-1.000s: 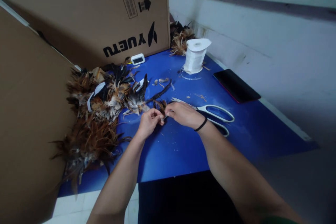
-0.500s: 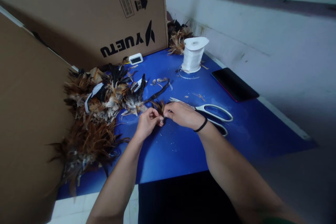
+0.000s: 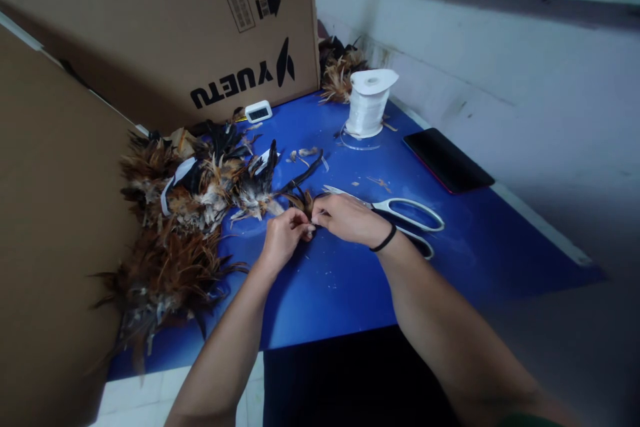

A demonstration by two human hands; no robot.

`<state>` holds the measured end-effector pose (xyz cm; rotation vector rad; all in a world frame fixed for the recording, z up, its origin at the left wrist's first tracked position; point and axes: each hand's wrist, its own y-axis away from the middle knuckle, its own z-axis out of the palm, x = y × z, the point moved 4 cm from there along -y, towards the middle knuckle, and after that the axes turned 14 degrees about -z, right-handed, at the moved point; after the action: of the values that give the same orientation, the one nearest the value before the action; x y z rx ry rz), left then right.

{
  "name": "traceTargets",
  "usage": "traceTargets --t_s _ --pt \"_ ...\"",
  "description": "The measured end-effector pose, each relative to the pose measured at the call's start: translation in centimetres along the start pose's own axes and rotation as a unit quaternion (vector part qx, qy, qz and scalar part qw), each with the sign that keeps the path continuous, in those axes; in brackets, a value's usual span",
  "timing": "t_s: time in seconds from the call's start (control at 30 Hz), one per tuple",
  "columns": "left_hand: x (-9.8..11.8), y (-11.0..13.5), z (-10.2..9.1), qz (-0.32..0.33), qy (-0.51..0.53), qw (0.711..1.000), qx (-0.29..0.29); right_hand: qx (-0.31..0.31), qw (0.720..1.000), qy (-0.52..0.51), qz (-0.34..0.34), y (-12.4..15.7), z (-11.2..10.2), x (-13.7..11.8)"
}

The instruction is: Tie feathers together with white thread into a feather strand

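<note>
My left hand and my right hand meet over the blue table, fingers pinched together on a small bunch of brown and black feathers that sticks up between them. A black band circles my right wrist. Just left of my hands lies a large heap of brown, black and white feathers. White-handled scissors lie right behind my right hand.
A white spool of ribbon stands at the back, with more feathers behind it. A dark phone lies at the right. Cardboard boxes wall off the back and left. A small white device sits by the box.
My hands have closed in a little tighter on the feather bunch; the view has shifted slightly. Nothing else moved.
</note>
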<state>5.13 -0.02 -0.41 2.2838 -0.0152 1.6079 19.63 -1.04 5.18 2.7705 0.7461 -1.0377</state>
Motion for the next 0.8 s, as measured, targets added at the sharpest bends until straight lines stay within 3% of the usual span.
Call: traceTargets --t_s 0.23,0.47,0.7,0.8 --pt "0.5 0.3 0.1 0.029 -0.065 0.997 0.02 0.003 1.0 -0.002 0.004 0.1 -0.1 0.3" --pt "0.5 0.3 0.1 0.0 -0.059 0.998 0.024 0.015 1.0 -0.006 -0.012 0.1 -0.2 0.5" --pt "0.9 0.5 0.1 0.004 -0.064 0.998 0.021 0.036 0.987 -0.151 0.044 -0.3 0.7 1.5" --pt "0.8 0.5 0.2 -0.001 -0.059 0.998 0.018 0.048 0.988 -0.138 0.047 -0.3 0.5 1.8"
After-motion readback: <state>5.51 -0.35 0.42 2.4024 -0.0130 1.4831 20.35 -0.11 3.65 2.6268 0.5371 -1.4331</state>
